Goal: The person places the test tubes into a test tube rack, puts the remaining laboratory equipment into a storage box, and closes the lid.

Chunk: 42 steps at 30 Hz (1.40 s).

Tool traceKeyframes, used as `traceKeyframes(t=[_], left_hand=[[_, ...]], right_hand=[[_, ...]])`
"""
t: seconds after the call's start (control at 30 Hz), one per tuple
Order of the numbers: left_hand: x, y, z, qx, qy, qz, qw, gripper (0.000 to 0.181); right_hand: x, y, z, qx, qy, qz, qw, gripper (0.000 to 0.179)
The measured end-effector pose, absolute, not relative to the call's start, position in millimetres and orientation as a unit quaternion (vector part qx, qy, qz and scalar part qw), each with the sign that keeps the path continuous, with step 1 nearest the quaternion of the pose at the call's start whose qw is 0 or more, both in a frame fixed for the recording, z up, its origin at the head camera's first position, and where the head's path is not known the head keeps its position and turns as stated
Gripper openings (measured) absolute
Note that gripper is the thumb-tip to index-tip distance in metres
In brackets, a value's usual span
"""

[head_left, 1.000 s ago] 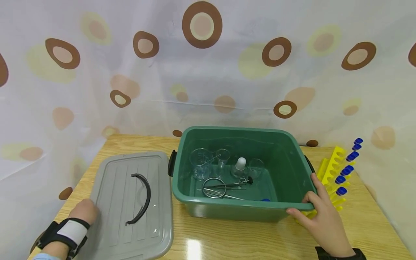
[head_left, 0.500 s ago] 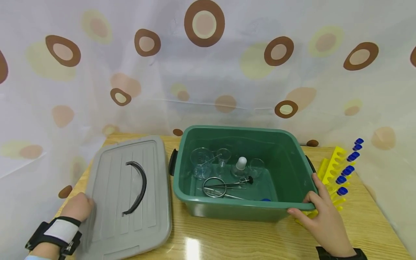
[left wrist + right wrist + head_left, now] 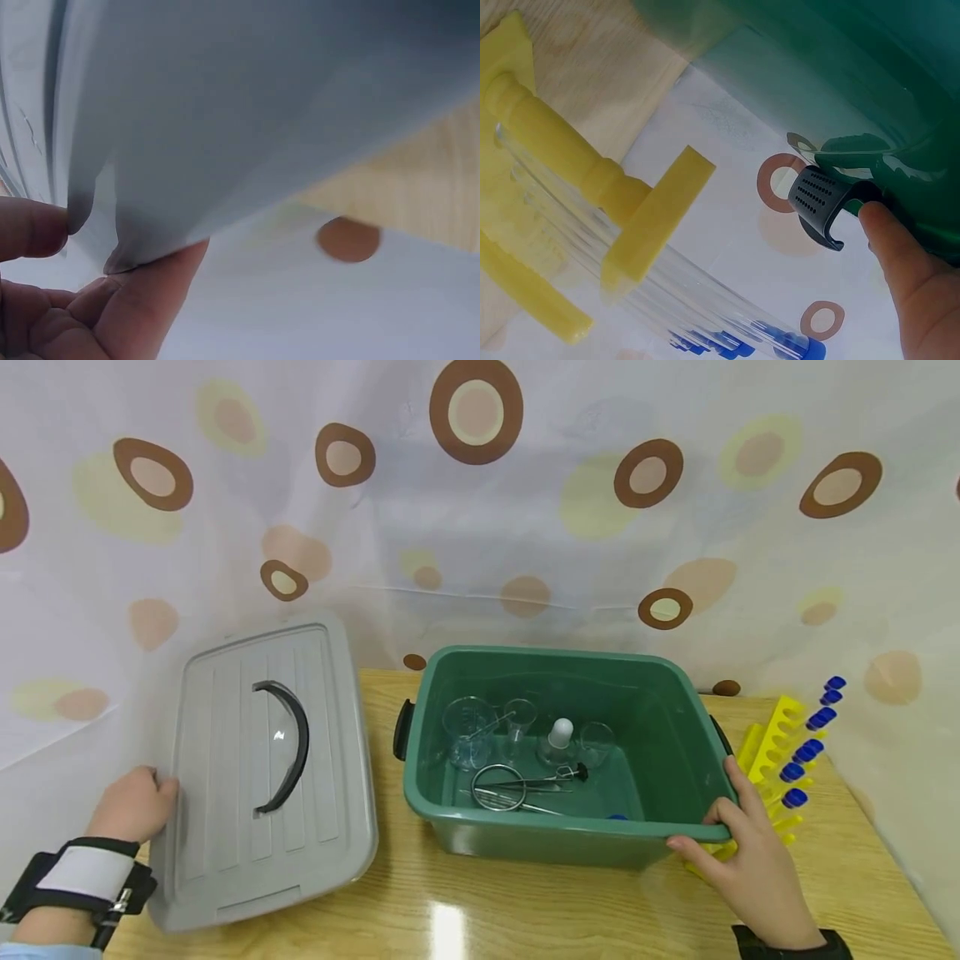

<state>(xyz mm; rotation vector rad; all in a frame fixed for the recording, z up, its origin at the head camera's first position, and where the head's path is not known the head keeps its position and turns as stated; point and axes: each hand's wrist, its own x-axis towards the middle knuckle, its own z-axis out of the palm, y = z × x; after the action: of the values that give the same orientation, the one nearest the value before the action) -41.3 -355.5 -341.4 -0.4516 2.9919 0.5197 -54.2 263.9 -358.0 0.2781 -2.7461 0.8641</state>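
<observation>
My left hand [image 3: 133, 806] pinches the left edge of a grey plastic lid [image 3: 217, 852] between thumb and fingers, also seen up close in the left wrist view. The lid, with a black curved handle [image 3: 300, 752], tilts up from the wooden table, its far end in front of the wall cloth. At the right, my right hand [image 3: 757, 868] grips the front right corner of a green plastic tub [image 3: 540, 837], thumb on the front rim and index finger along the right side. Inside the tub lie a glass beaker [image 3: 468, 735], a white-capped spirit lamp [image 3: 560, 732] and a metal ring [image 3: 480, 799].
A yellow test tube rack [image 3: 775, 743] holding several blue-capped tubes [image 3: 821, 718] leans right beside the tub. The tub has black side clips [image 3: 403, 731]. A patterned cloth [image 3: 480, 535] hangs behind the wooden table [image 3: 570, 914].
My left hand has drawn the lid up and to the left, and its far end has risen off the table. The right hand has stayed on the tub's corner.
</observation>
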Motion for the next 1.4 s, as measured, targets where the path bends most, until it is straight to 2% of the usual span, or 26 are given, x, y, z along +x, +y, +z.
traceKeyframes(t=[0.1, 0.23, 0.47, 0.7, 0.93, 1.07, 1.3, 1.4], left_hand=[[-44, -352, -329, -0.132, 0.976, 0.174, 0.018, 0.046], [-53, -337, -310, -0.108, 0.973, 0.202, 0.019, 0.047], [-88, -279, -276, -0.049, 0.976, 0.211, 0.0, 0.047], [-120, -213, -259, 0.016, 0.985, 0.173, -0.003, 0.027], [-141, -168, -251, 0.072, 0.988, 0.12, 0.064, 0.034], [-143, -154, -251, 0.095, 0.985, 0.104, 0.097, 0.029], [-145, -150, -253, 0.063, 0.979, 0.143, 0.134, 0.033], [-144, -156, -257, 0.05, 0.974, 0.173, 0.137, 0.042]], right_hand=[[-54, 264, -358, 0.099, -0.942, 0.296, 0.126, 0.037], [-53, 264, -357, 0.096, -0.94, 0.303, 0.12, 0.036], [-53, 265, -357, 0.093, -0.941, 0.304, 0.115, 0.035], [-53, 264, -354, 0.091, -0.942, 0.298, 0.124, 0.038], [-55, 262, -355, 0.086, -0.942, 0.303, 0.117, 0.038], [-57, 261, -354, 0.086, -0.939, 0.313, 0.114, 0.038], [-57, 261, -355, 0.087, -0.938, 0.314, 0.117, 0.038], [-56, 262, -356, 0.087, -0.938, 0.312, 0.119, 0.038]])
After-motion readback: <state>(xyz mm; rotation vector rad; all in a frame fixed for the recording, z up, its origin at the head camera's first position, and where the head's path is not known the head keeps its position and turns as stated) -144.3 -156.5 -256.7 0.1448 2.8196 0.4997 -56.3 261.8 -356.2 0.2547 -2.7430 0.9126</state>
